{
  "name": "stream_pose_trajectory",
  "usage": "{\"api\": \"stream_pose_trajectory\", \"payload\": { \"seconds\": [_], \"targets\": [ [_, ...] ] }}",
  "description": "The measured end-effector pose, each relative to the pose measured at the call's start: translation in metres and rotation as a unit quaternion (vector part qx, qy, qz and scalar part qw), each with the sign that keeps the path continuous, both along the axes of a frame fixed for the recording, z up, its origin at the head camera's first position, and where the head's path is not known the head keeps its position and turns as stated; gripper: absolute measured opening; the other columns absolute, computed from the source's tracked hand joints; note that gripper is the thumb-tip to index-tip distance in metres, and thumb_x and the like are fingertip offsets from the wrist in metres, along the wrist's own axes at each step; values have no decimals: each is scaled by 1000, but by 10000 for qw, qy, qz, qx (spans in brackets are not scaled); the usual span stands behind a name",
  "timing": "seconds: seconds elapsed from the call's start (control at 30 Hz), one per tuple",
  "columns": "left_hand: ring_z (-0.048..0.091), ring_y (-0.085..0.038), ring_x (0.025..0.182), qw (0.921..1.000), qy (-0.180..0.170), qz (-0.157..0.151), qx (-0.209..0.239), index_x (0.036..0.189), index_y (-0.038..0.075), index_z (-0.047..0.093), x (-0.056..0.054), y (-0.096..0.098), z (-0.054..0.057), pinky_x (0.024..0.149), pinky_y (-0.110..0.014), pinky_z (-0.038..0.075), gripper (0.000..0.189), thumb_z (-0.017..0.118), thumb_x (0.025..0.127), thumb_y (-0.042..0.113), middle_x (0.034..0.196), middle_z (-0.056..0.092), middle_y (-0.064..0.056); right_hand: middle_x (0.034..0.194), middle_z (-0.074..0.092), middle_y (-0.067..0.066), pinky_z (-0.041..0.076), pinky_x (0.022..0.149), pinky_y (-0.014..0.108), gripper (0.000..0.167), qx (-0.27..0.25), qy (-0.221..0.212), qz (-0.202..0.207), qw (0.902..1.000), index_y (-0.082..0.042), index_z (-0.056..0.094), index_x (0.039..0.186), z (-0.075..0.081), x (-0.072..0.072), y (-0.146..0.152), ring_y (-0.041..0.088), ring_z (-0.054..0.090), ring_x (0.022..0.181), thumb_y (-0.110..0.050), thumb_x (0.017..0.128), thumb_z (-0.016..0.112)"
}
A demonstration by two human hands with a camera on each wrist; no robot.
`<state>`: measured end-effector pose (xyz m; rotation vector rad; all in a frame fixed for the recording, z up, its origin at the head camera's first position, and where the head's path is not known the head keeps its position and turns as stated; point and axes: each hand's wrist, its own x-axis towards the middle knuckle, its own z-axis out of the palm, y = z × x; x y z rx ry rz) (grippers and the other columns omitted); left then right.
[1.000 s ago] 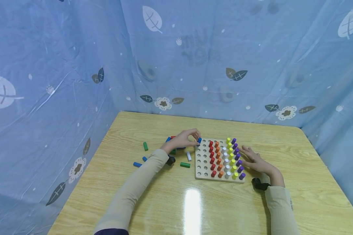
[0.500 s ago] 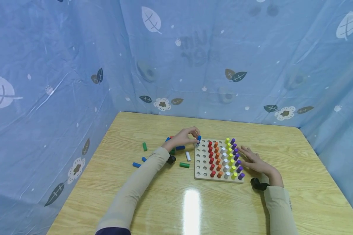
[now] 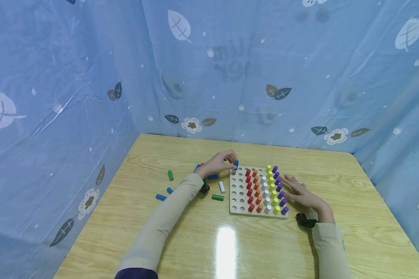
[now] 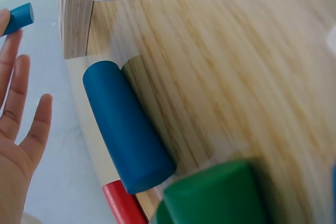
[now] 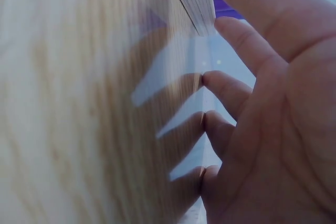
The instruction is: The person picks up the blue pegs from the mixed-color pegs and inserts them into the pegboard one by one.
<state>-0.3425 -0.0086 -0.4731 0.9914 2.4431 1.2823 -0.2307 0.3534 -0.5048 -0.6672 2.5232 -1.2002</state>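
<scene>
Site: curtained-off tabletop work area; type of building cannot be determined. Evidence: blue leaf-and-flower-print curtain (image 3: 209, 77) along 3 sides of 1 wood-grain table (image 3: 181, 240), its glossy top showing 1 elongated glare (image 3: 226, 250).

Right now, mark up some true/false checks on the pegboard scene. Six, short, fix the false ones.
1. The left hand pinches a blue peg. True.
2. The right hand is spread beside the right edge of the pegboard. True.
3. Every hole in the pegboard is filled. False: empty holes show in its two leftmost columns.
4. A loose white peg lies on the table, left of the pegboard. True.
5. The right hand grips a peg. False: it holds none.
6. The column of pegs nearest the right hand is orange. False: the purple pegs are nearest it.
</scene>
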Motion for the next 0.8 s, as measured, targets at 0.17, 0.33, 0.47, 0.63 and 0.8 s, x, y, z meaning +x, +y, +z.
{"api": "stream_pose_trajectory", "payload": {
  "seconds": [0.17,0.33,0.47,0.63,0.8],
  "targets": [
    [56,-9,90,10000,-58,-56,34,102,21,54,-2,4,-2,83,-30,44,18,65,88,24,96,59,3,150,0,30,-18,94,70,61,-7,18,-35,10000,-4,22,146,-2,0,1,52,-16,133,-15,95,52],
    [55,-10,87,9999,-68,-42,68,100,22,54,-4,6,-4,71,-28,46,18,66,87,23,93,59,3,150,-1,31,-19,93,70,61,-28,35,-34,10000,-3,21,146,-2,0,1,51,-17,133,-16,95,52],
    [56,-10,87,9999,-55,-52,71,100,21,54,-5,8,-6,71,-27,46,18,66,87,22,93,59,3,150,-1,30,-18,94,70,61,53,37,-54,10000,-2,21,146,-4,1,1,51,-17,133,-16,95,51],
    [55,-12,87,9997,-60,-155,151,101,18,55,-7,11,-7,72,-28,44,19,66,87,19,95,61,1,149,-1,32,-18,93,70,61,48,48,-42,10000,1,21,145,-1,3,-1,52,-16,132,-14,94,52],
    [54,-14,85,9996,-46,-201,205,102,16,55,-10,12,-7,69,-29,43,18,65,87,17,96,61,0,149,-1,32,-18,94,70,61,90,65,-54,9999,1,21,145,-1,2,-2,52,-16,133,-14,95,52]
  ]
}}
